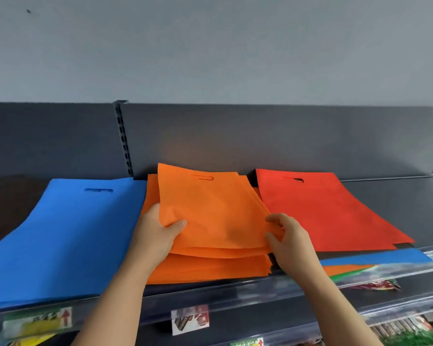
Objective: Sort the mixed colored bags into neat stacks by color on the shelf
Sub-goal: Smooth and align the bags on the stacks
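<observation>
The flat orange cloth bags look matt and faintly grainy, like the blue cloth bags on my left and red cloth bag on my right. The dark grey metal shelf is smooth, its clear plastic strip glossy.

The person's left hand and right hand are bare, as are both forearms, which show uncovered from the wrist to the lower edge of the view. The one nail that shows clearly, on the left thumb, is short and plain.
</observation>
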### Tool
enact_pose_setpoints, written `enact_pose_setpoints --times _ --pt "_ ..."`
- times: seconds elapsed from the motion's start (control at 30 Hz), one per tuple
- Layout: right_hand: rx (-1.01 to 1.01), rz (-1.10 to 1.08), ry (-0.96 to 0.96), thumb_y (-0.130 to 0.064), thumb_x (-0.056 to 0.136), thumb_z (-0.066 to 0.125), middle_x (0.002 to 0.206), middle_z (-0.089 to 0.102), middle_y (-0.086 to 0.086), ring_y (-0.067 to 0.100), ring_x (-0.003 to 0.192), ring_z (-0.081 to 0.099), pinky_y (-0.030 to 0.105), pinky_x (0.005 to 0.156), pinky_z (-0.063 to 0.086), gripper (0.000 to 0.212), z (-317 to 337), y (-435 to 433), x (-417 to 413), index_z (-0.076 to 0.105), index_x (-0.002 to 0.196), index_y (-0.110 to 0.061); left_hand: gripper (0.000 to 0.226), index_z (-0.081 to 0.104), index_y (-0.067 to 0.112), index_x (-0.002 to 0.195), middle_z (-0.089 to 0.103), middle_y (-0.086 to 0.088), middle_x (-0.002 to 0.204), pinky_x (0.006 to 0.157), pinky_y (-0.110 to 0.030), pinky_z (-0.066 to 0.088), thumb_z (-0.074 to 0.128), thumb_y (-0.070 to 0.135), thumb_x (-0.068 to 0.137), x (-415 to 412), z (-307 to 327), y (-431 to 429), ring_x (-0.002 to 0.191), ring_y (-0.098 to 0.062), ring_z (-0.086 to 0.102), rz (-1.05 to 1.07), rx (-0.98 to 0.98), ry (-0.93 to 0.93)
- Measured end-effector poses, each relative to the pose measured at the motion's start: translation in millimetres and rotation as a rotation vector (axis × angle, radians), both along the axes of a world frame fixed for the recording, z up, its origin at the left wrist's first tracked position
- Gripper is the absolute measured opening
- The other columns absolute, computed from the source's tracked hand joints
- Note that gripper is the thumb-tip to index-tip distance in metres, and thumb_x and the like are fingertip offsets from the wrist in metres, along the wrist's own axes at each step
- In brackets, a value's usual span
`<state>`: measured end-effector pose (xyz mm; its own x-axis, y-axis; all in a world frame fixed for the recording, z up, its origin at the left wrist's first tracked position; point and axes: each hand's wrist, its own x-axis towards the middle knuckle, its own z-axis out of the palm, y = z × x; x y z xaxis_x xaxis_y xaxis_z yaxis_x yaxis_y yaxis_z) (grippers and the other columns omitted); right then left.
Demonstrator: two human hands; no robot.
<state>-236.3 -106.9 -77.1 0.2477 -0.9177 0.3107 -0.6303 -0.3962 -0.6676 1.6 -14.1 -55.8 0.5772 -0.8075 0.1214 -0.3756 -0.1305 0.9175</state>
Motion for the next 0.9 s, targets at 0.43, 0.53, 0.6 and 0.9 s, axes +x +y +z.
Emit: enact_pose_setpoints --times 0.43,0.53,0.6,0.9 --pt "-0.072 -0.074 0.468 -0.037 0.089 0.053 0.115 0.056 0.002 0.023 0.103 0.052 0.034 0.088 0.042 0.040 -9.4 36.8 40.7 0.055 0.124 -0.018 0.076 0.026 0.011 0.147 0.040 -0.011 0.142 0.101 -0.041 0.039 0.068 0.027 0.086 40.7 -18.5 30.7 0.128 -0.030 0.041 0.143 0.345 -0.412" --pt "-0.112 -0.072 0.495 -0.038 0.089 0.054 0.123 0.054 0.003 0.024 0.109 0.048 0.034 0.091 0.039 0.037 -11.4 38.0 39.0 0.060 0.118 -0.015 0.066 0.032 0.011 0.145 0.038 -0.010 0.143 0.104 -0.040 0.037 0.064 0.026 0.088 35.5 -19.5 29.2 0.129 -0.029 0.037 0.153 0.322 -0.590" --pt "-0.112 -0.052 0.459 -0.035 0.089 0.056 0.129 0.053 0.003 0.024 0.115 0.047 0.034 0.095 0.039 0.041 -10.2 37.6 33.3 0.058 0.123 -0.013 0.060 0.034 0.010 0.145 0.037 -0.008 0.146 0.107 -0.038 0.034 0.059 0.025 0.092 25.4 -17.4 25.3 0.132 -0.027 0.035 0.124 0.280 -0.631" --pt "-0.070 -0.216 0.459 -0.030 0.095 0.048 0.127 0.057 0.012 0.031 0.118 0.050 0.037 0.099 0.038 0.038 -1.4 -13.4 -52.4 0.056 0.121 -0.003 0.037 0.053 0.014 0.130 0.058 -0.002 0.125 0.094 -0.025 0.042 0.055 0.022 0.094 -67.2 -9.5 -38.1 0.114 -0.016 0.054 -0.146 0.047 -0.491"
